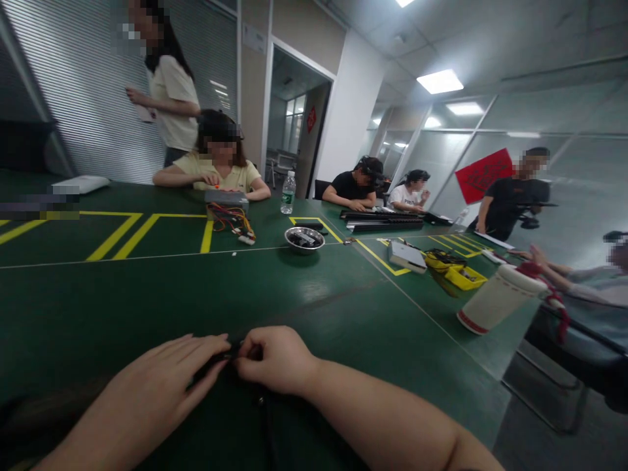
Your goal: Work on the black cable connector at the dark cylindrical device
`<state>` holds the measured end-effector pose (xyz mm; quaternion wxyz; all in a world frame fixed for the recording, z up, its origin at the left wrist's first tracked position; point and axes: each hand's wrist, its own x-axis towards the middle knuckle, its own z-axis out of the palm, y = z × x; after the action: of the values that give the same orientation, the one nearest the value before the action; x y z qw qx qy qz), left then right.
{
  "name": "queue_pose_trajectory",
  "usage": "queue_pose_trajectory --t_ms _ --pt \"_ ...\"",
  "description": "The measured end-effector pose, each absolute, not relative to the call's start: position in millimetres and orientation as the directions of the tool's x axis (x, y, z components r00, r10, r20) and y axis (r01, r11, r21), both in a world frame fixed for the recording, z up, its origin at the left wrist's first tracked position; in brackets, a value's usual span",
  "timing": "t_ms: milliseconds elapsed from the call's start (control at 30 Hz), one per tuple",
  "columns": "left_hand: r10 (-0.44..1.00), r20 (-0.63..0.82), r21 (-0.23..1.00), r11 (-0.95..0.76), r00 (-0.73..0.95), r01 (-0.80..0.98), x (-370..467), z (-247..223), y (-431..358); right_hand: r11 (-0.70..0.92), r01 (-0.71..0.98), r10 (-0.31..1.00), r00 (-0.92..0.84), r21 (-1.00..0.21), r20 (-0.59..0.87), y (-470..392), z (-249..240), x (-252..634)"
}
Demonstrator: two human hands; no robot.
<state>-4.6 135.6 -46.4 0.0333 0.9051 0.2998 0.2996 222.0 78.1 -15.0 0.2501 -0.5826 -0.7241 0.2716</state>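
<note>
Low in the view, my left hand [169,373] and my right hand [279,360] meet over the green table [161,294]. Between their fingertips is a small black part [235,349]; its kind cannot be made out. The thumb and fingers of my left hand close on its left side. My right hand, curled into a pinch, grips its right end. Below my right hand a dark strap or cord [266,422] runs down out of view, blurred. Farther off stands a metal bowl [305,248] with dark pieces in it.
A water bottle [288,194] stands beyond the bowl. Across the table a person handles a grey box [228,200] with coloured cables [230,221]. Right of centre lie a silver box [407,256] and a yellow tray [465,280]. A white tumbler [500,301] leans near the right edge.
</note>
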Motion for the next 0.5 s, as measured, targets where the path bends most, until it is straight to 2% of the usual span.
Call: queue_pose_trajectory --t_ms 67,167,500 --pt "0.577 0.446 0.167 -0.805 0.684 0.57 -3.6 -34.5 130.1 0.189 0.697 0.977 -0.203 -0.692 0.063 78.1 -17.1 221.4" --pt "0.559 0.362 0.17 -0.826 0.746 0.537 0.7 -12.8 120.8 0.203 0.678 0.974 -0.212 -0.707 0.076 79.0 -18.6 220.2" --pt "0.592 0.351 0.242 -0.806 0.726 0.54 5.0 1.2 111.0 0.22 0.636 0.967 -0.244 -0.74 0.078 78.4 -12.2 218.5"
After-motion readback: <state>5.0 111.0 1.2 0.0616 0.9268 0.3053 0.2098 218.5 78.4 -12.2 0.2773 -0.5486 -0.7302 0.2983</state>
